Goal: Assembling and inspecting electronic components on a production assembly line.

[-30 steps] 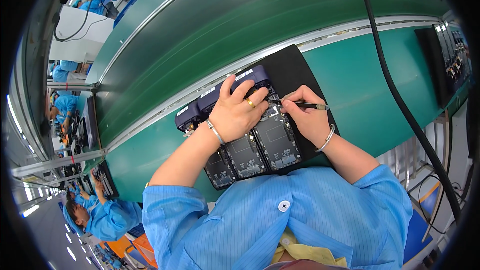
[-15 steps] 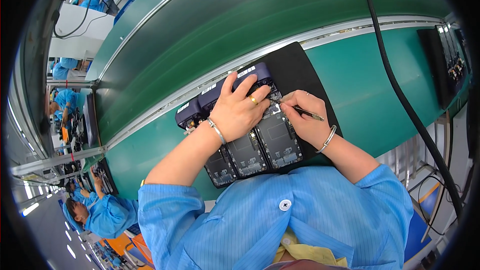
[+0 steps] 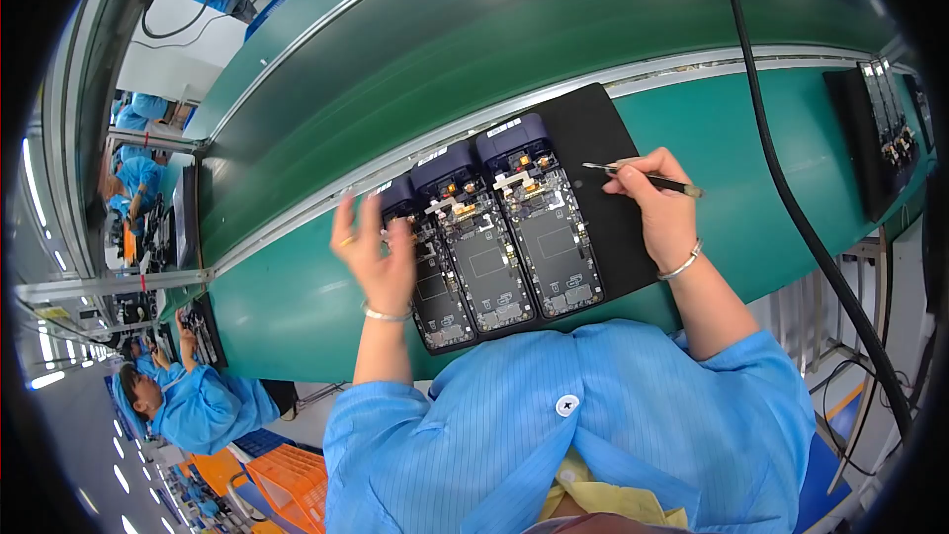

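Note:
Three dark handheld devices lie side by side, their circuit boards exposed and each with a dark blue block at its far end: the right device (image 3: pixel 556 247), the middle device (image 3: pixel 484 262) and the left device (image 3: pixel 435 287). My left hand (image 3: pixel 379 262) is raised over the left device's far part, hiding some of it; its fingers are spread, somewhat blurred, and hold nothing visible. Right of the devices, my right hand (image 3: pixel 652 203) pinches a slim metal tool (image 3: pixel 672 184) with a narrow silver tip pointing left. That tip is apart from the boards.
Beneath the devices is a black mat (image 3: pixel 618 129) on the green bench (image 3: pixel 712 148). A metal rail (image 3: pixel 692 64) runs along the far side, before a green belt (image 3: pixel 554 15). A thick black cable (image 3: pixel 781 178) hangs at right. More devices (image 3: pixel 885 119) lie far right; a co-worker (image 3: pixel 193 396) sits left.
My left hand has lifted off the devices and moved left, uncovering the right and middle boards. My right hand has drawn the tool away from the right device, to the right.

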Demonstrator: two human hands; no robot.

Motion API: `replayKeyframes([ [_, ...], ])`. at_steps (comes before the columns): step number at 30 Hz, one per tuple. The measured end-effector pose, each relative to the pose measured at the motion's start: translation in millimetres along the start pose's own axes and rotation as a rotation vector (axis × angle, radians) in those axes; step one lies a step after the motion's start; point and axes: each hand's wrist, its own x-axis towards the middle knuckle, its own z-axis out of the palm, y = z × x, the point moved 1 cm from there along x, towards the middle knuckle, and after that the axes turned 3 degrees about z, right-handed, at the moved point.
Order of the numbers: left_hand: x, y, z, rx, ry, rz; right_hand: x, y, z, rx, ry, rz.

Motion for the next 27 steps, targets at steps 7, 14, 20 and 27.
replayKeyframes([
  [7,-86,-30,-4,-0.395,-0.094,-0.638,-19,-10,28,-0.207,-0.159,-0.193],
  [14,-68,21,-10,-0.658,-0.284,-0.669,-20,22,55,-0.347,-0.235,-0.068],
  [20,3,61,-6,-0.157,-0.221,0.36,-14,34,61,-0.466,-0.112,-0.135],
  [27,33,73,38,-0.024,-0.466,0.735,-14,36,62,-0.483,-0.13,-0.16],
])
